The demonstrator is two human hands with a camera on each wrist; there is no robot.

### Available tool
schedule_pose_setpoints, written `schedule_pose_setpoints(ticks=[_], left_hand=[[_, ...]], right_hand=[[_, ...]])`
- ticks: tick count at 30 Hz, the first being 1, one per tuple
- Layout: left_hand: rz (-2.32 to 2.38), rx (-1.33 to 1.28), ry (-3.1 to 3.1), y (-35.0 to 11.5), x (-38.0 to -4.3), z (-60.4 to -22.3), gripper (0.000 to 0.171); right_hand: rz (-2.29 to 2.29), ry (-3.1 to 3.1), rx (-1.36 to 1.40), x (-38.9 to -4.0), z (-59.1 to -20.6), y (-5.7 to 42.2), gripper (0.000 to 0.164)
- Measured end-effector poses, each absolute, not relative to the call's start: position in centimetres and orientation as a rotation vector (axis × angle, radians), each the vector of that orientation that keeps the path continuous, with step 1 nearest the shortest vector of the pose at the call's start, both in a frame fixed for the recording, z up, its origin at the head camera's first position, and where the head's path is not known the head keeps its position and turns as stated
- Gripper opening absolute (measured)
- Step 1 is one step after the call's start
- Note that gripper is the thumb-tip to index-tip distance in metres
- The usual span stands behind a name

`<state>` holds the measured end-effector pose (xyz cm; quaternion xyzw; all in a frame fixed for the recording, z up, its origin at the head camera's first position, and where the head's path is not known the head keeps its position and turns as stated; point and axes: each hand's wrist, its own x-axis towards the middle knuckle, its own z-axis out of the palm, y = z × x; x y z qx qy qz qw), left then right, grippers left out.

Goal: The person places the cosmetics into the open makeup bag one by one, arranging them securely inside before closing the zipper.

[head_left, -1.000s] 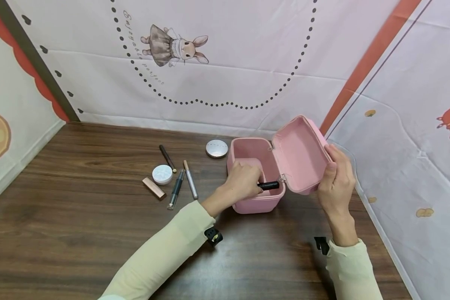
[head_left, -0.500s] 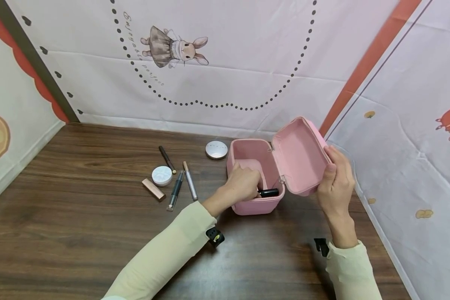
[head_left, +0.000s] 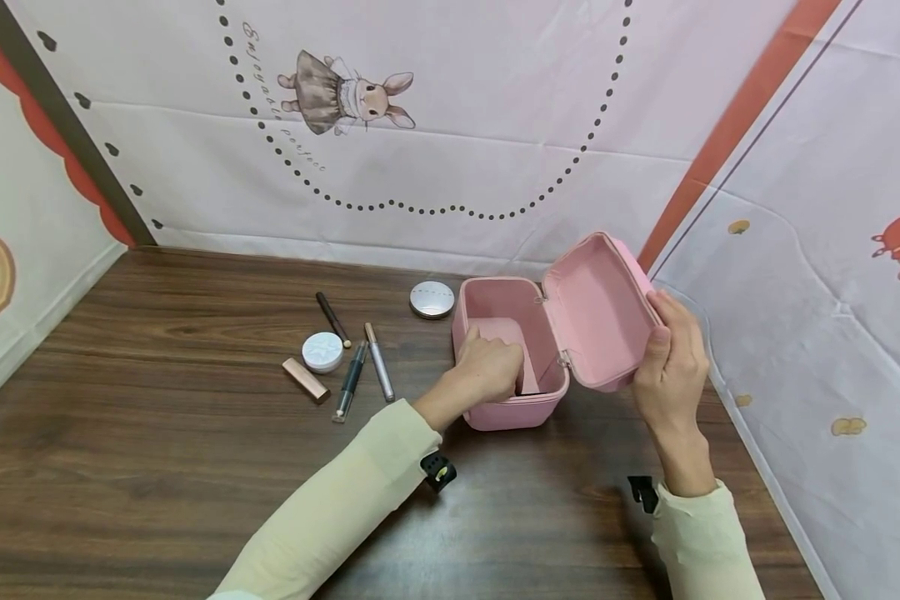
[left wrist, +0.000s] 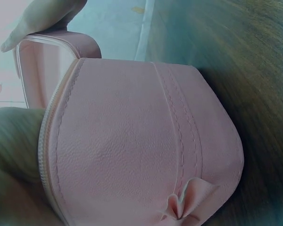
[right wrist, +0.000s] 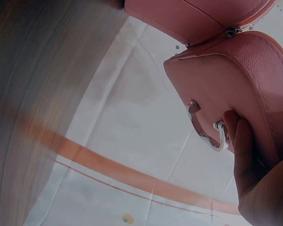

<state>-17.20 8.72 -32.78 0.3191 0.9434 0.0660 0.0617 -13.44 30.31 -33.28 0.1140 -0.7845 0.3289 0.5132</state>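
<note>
A pink cosmetic case (head_left: 513, 414) stands with its lid (head_left: 600, 312) raised to the right. My left hand (head_left: 487, 367) reaches down inside it, fingertips hidden behind the front rim. Beside them only a thin dark sliver of a black tube (head_left: 531, 393) shows; I cannot tell whether the fingers still hold it. My right hand (head_left: 673, 371) grips the lid's outer edge, thumb on the inner side. In the right wrist view its fingers (right wrist: 243, 150) lie on the lid's outside, near the carry handle (right wrist: 203, 132). The left wrist view shows the zip edge and a bow (left wrist: 184, 202).
Left of the case lie a silver round compact (head_left: 432, 299), a white round compact (head_left: 322, 352), a rose-gold lipstick tube (head_left: 306, 381), a black pencil (head_left: 333, 319), a dark double-ended pen (head_left: 350, 382) and a silver pen (head_left: 379, 362). Cloth walls (head_left: 495, 100) border the table.
The left hand has lowered the black tube into the case, below the rim, so it has nearly gone from sight. The right hand and lid have stayed in place.
</note>
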Motion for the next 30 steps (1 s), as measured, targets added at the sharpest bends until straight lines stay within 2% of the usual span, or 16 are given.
schedule_pose_setpoints(ticks=[9,19,30], left_hand=[[0.219,0.968,2.838,8.6,-17.2,-32.9,0.026],[0.423,1.046,2.826,8.1,-17.5,-33.6,0.007],[0.837,1.254,2.712,6.5,-17.4,-34.1,0.011]], right_hand=[[0.799,-1.883,0.272,-13.5,-33.4,30.2,0.059],[0.797,-1.872,0.271,-13.5,-33.4,30.3,0.060],[0.798,-1.854,0.280,-13.6,-33.4,30.3,0.061]])
